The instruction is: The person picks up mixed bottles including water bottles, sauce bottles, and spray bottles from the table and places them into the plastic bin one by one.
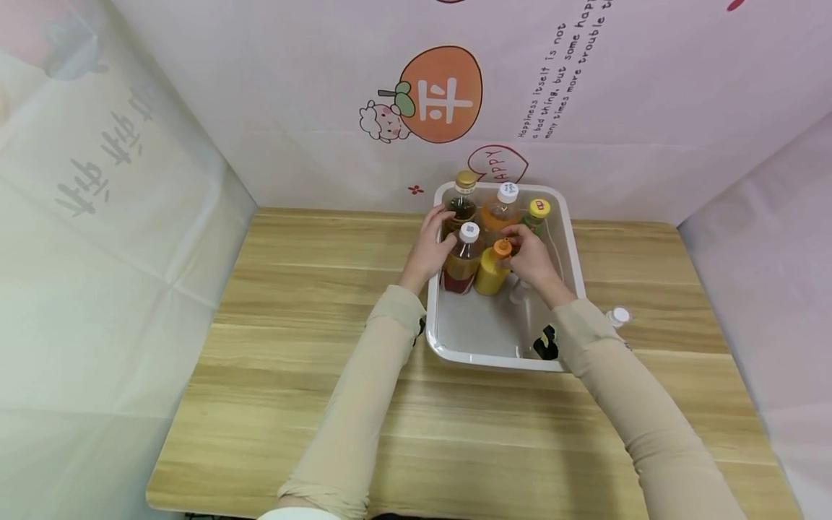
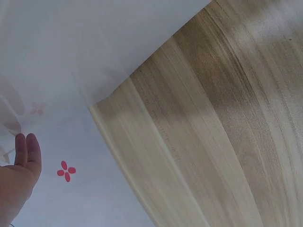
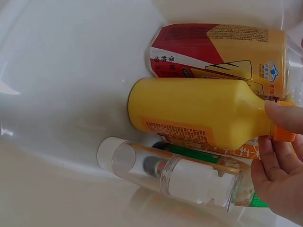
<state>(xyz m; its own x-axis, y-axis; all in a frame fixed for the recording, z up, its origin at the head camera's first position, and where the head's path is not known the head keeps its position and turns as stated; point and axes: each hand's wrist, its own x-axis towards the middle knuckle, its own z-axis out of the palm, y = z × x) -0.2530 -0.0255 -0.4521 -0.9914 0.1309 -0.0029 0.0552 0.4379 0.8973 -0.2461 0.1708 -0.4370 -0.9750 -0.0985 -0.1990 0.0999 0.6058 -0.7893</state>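
A light grey plastic bin [image 1: 494, 360] holds several bottles. My right hand [image 1: 531, 261] pinches the neck and orange cap of a yellow squeeze bottle [image 3: 189, 111], which stands upright. My left hand [image 1: 429, 249] is at the bin's left rim, its thumb by a white-capped drink bottle [image 1: 463, 263] with a red and tan label. Its fingers reach towards a dark gold-capped bottle [image 1: 463, 208]; in the left wrist view two fingers [image 2: 33, 149] look straight. Behind stand an orange drink bottle [image 1: 500, 215] and a yellow-capped green bottle [image 1: 536, 214]. A clear bottle with a white pump [image 3: 203, 182] stands beside the yellow one.
The bin stands on a wooden table [image 1: 292, 325] near the back wall covering [image 1: 312, 108]. Outside its right side a white-capped bottle [image 1: 620, 315] is partly hidden by my right sleeve. Bare bin floor [image 1: 474, 325] shows at the front.
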